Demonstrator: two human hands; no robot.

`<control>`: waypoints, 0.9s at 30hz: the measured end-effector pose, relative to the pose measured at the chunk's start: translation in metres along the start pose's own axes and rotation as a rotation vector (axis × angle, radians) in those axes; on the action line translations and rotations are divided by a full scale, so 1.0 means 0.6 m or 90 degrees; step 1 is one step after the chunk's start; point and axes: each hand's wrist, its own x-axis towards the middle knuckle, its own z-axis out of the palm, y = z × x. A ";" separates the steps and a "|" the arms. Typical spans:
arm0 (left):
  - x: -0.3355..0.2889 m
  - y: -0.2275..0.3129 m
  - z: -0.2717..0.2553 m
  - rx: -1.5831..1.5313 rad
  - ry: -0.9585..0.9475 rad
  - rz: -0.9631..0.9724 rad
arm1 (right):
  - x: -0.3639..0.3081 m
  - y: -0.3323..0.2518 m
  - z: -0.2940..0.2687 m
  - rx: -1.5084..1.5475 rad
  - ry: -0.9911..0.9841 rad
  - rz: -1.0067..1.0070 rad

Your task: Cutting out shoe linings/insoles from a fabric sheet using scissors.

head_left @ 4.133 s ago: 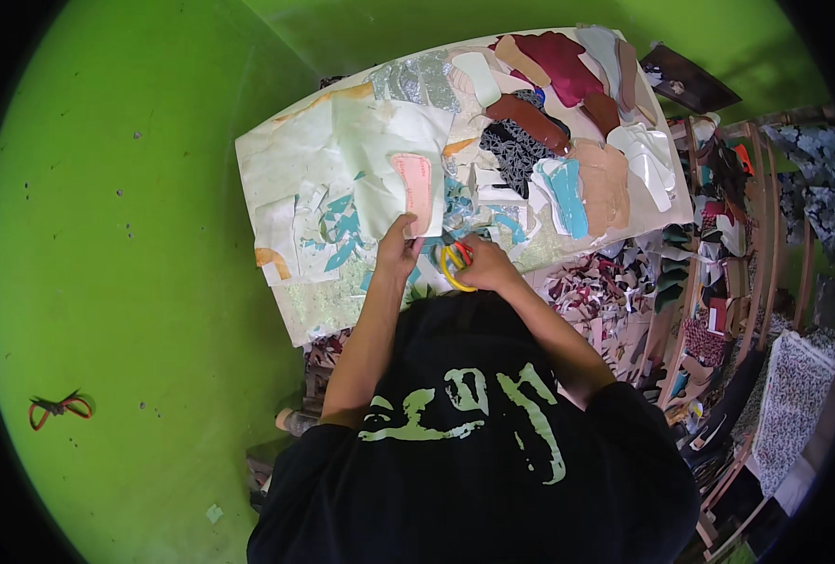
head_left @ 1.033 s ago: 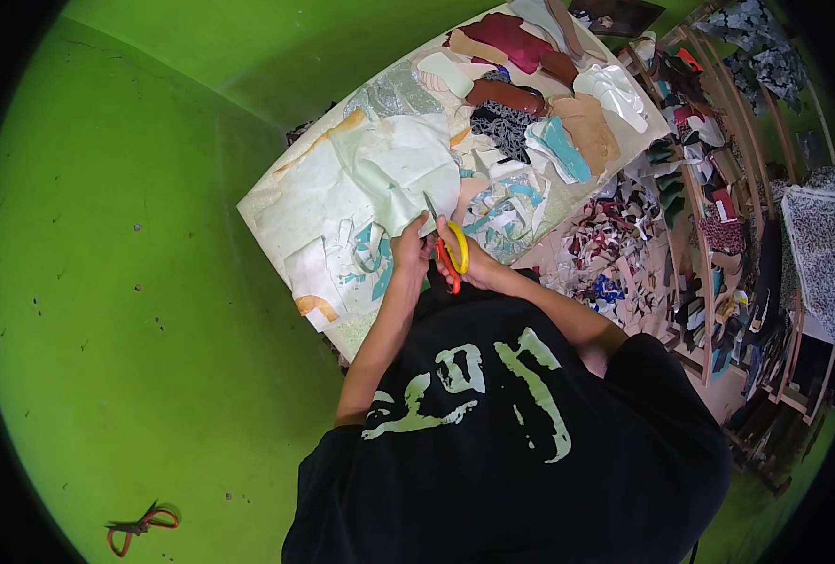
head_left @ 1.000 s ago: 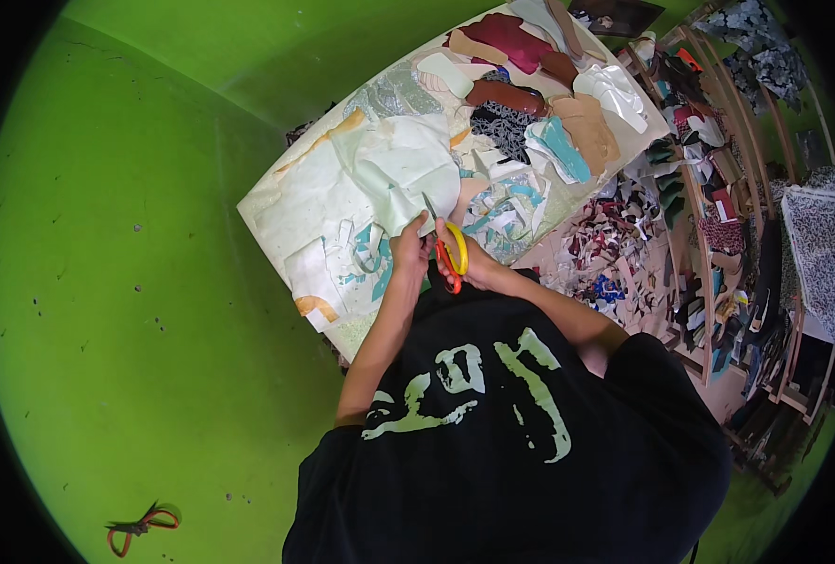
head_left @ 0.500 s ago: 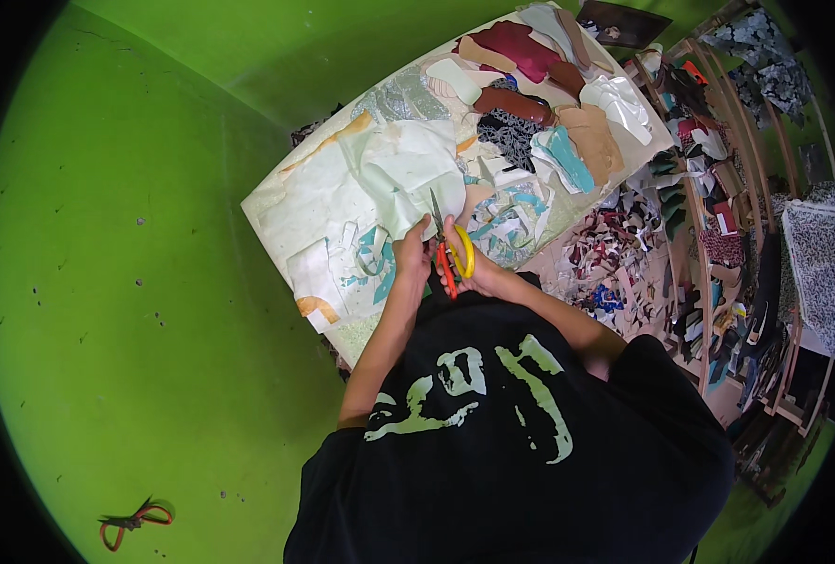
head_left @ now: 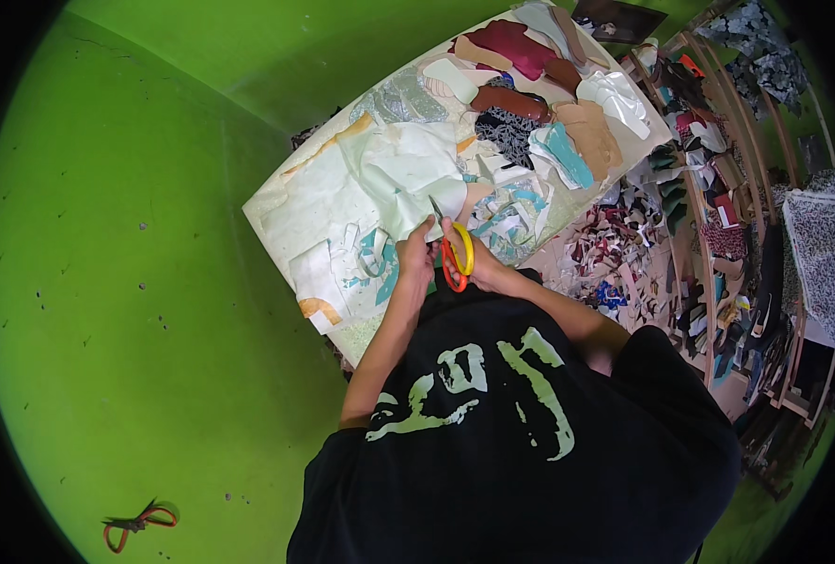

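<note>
My right hand (head_left: pixel 480 267) grips a pair of scissors (head_left: pixel 464 252) with one yellow and one red handle loop. The dark blades point away from me, at the edge of a pale green sheet (head_left: pixel 415 202). My left hand (head_left: pixel 416 246) pinches the near edge of this sheet, just left of the blades. The sheet is creased and lies partly over a larger white sheet (head_left: pixel 323 193) with brown-stained edges. Part of the blades is hidden by the sheet and my fingers.
Teal and white offcuts (head_left: pixel 509 214) lie beside my hands on the table (head_left: pixel 262 209). Cut shoe-shaped pieces (head_left: pixel 511 103) cover its far side. Scraps (head_left: pixel 615 254) are heaped on the right, by a loaded rack (head_left: pixel 704 244). Another pair of scissors (head_left: pixel 140 524) hangs on the green wall.
The scissors have turned in my right hand, so the red loop shows more fully. Less of the blades is visible. The pale green sheet has shifted and creased slightly around them.
</note>
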 end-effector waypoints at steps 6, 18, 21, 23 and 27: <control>-0.020 0.005 -0.001 0.056 -0.085 -0.007 | 0.017 -0.014 -0.003 0.113 0.020 0.100; -0.017 -0.008 -0.006 0.030 -0.082 -0.025 | 0.036 -0.020 -0.012 0.079 -0.009 0.062; 0.004 -0.013 -0.024 0.063 -0.139 -0.078 | 0.062 -0.012 -0.028 0.117 -0.042 0.077; 0.003 -0.013 -0.020 0.055 -0.121 -0.086 | 0.064 -0.014 -0.029 0.104 -0.016 0.074; 0.003 -0.011 -0.021 0.086 -0.101 -0.076 | 0.076 -0.001 -0.041 0.081 0.000 0.074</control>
